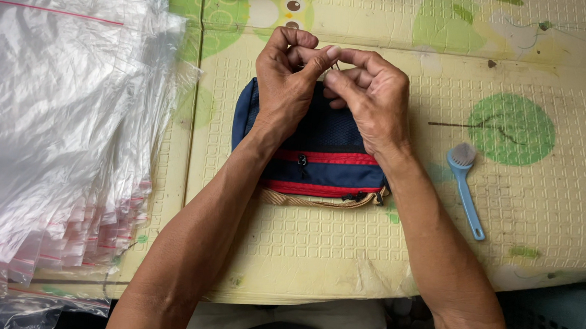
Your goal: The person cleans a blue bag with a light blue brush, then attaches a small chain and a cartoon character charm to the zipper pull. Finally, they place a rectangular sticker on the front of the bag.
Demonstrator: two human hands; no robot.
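Pinched fingertips on both sides: left hand (286, 81) and right hand (372, 98) meeting just above centre of frame, thumbs and forefingers pressed together around something very small and thin, possibly a thread end or a pin; too small to identify. Both hands held over the top edge of a navy pouch (318, 152) lying flat on a patterned yellow-green mat (442, 195), wrists resting on or just above the fabric. Pouch at centre of frame, red-trimmed zip across its middle (324, 158) closed, second red zip along the lower edge (319, 188) apparently closed too, tan strap (318, 200) tucked beneath the lower edge. Top edge hidden behind the fingers, so state of that seam or opening not readable. Judgement: fine work at the top edge in progress, not finished; pouch not yet bagged. Large stack of clear zip bags with red seal lines (55, 127) filling the left of frame, none opened or pulled toward the pouch. Small blue brush (466, 190) lying right of the pouch, well apart from either hand, untouched. Blue basket corner (563, 328) at lower right, off the mat.
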